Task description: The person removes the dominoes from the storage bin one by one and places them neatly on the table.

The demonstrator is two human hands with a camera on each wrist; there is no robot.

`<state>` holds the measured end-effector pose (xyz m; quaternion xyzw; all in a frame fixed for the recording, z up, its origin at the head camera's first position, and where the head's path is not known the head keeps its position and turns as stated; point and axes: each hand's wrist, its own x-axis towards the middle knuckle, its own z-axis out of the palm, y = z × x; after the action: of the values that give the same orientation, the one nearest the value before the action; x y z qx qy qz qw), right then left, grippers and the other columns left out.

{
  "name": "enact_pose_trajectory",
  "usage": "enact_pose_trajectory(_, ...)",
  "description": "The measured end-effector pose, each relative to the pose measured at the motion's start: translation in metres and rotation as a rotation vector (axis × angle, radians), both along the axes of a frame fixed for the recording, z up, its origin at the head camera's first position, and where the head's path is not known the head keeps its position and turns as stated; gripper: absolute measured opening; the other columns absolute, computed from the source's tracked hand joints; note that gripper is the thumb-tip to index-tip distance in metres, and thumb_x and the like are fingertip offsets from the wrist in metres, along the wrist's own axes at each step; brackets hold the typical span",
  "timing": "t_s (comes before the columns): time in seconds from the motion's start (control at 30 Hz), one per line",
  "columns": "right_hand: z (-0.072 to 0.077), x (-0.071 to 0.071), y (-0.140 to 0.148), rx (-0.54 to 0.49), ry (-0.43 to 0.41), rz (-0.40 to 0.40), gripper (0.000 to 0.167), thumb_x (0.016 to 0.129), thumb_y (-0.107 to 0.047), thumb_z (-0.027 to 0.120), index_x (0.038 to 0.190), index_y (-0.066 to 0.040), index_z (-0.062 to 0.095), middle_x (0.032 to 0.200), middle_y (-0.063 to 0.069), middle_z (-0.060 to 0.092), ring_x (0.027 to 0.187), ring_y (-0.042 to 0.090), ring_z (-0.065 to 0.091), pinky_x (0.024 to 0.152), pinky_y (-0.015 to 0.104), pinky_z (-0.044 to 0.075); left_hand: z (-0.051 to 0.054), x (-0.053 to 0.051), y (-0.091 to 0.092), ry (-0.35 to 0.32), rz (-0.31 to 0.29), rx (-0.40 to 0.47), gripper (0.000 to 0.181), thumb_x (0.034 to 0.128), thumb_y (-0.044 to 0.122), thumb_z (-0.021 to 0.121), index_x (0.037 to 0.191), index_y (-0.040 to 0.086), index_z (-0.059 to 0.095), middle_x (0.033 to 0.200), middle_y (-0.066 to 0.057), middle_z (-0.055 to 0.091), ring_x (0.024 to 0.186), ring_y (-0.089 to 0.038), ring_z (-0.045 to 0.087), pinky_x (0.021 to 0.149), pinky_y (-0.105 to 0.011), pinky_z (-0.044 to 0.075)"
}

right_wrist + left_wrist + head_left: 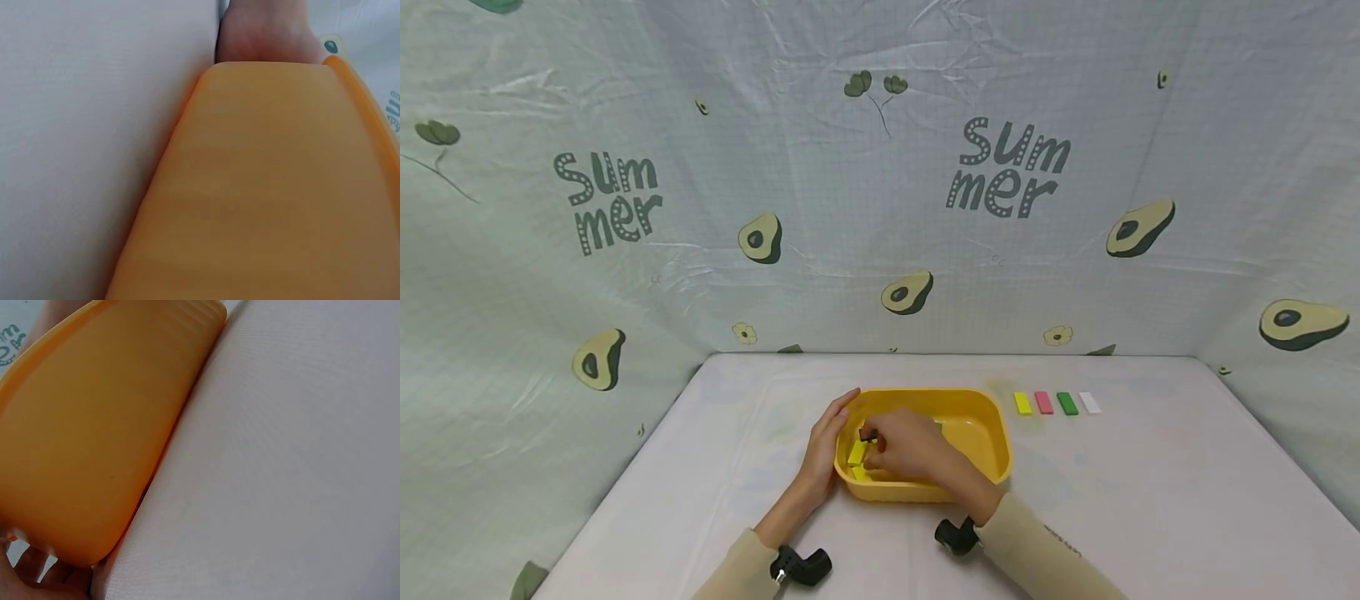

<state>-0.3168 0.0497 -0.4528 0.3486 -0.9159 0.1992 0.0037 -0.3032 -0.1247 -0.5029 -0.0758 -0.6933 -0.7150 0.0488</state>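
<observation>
A yellow plastic basin [977, 479] stands on the table. My left hand [823, 446] lies along its left wall, fingers extended and touching the outside; in the left wrist view fingers [59, 575] show at the basin's end. My right hand [910, 442] reaches inside over the left part, its fingers bent downward. At its fingertips is a small dark piece [869, 436]; whether they pinch it cannot be made out. Yellow blocks [857, 452] lie below those fingers, and a bit of a green block [938, 426] shows behind the hand. The hand hides the other contents.
Right of the basin, a row on the white table [1150, 483] holds a yellow block [1022, 403], a pink block [1043, 402], a green block [1067, 403] and a white block [1089, 402]. A printed curtain [835, 183] rises behind the table.
</observation>
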Motion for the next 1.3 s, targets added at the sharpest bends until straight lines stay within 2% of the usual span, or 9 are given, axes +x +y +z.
enact_pose_trajectory(0.4,-0.005,0.004,-0.003,0.074,-0.008,-0.055,0.043,0.085,-0.035,0.082,0.122,-0.016,0.072,0.089,-0.008,0.068,0.073,0.01,0.052,0.069,0.026,0.045,-0.002,-0.001,0.0,0.012,0.006,-0.028,0.05,0.1123,0.028,0.033,0.158,0.009,0.041,0.167,-0.007,0.037,0.156,-0.029,0.032,0.131,-0.051,0.02)
enact_pose_trajectory(0.53,-0.005,0.002,0.0,0.07,-0.027,-0.068,0.039,0.086,-0.03,0.081,0.121,-0.016,0.072,0.102,-0.004,0.074,0.076,0.011,0.054,0.076,0.029,0.049,-0.001,0.0,0.001,0.009,0.011,-0.032,0.049,0.1123,0.028,0.033,0.158,0.011,0.042,0.167,-0.008,0.037,0.155,-0.029,0.032,0.131,-0.051,0.021)
enact_pose_trajectory(0.63,-0.005,0.001,0.002,0.062,-0.047,-0.071,0.035,0.086,-0.024,0.079,0.119,-0.016,0.073,0.105,-0.003,0.075,0.077,0.011,0.055,0.074,0.029,0.05,-0.001,0.0,0.001,0.011,0.01,-0.026,0.048,0.1123,0.026,0.032,0.157,0.011,0.043,0.167,-0.008,0.037,0.156,-0.03,0.032,0.131,-0.051,0.02)
enact_pose_trajectory(0.9,0.0,-0.002,0.01,0.043,-0.076,-0.089,0.03,0.085,-0.01,0.075,0.115,-0.014,0.074,0.085,-0.005,0.068,0.068,0.011,0.051,0.059,0.023,0.042,-0.002,0.0,0.001,0.018,-0.003,-0.006,0.049,0.1122,0.025,0.033,0.157,0.007,0.041,0.167,-0.009,0.036,0.156,-0.031,0.031,0.131,-0.05,0.019)
enact_pose_trajectory(1.03,0.003,-0.006,0.016,0.011,-0.107,-0.035,0.029,0.085,-0.008,0.075,0.113,-0.015,0.074,0.082,-0.006,0.065,0.071,0.011,0.053,0.062,0.024,0.046,-0.002,-0.001,0.001,0.02,0.003,-0.007,0.049,0.1121,0.024,0.033,0.157,0.007,0.042,0.167,-0.01,0.037,0.155,-0.03,0.032,0.131,-0.05,0.02)
enact_pose_trajectory(1.13,0.005,-0.009,0.022,0.0,-0.14,0.043,0.033,0.084,-0.005,0.078,0.115,-0.016,0.076,0.085,-0.005,0.067,0.075,0.012,0.056,0.067,0.024,0.05,-0.002,-0.001,0.002,0.024,0.004,-0.011,0.049,0.1121,0.024,0.033,0.157,0.007,0.042,0.166,-0.01,0.037,0.155,-0.031,0.032,0.131,-0.051,0.02)
enact_pose_trajectory(1.3,0.005,-0.011,0.026,0.039,-0.188,0.147,0.037,0.084,-0.006,0.081,0.118,-0.021,0.076,0.092,-0.003,0.071,0.08,0.01,0.057,0.074,0.021,0.053,-0.003,-0.002,0.002,0.019,0.011,-0.021,0.049,0.112,0.024,0.033,0.157,0.007,0.042,0.166,-0.009,0.038,0.154,-0.03,0.034,0.131,-0.05,0.022)
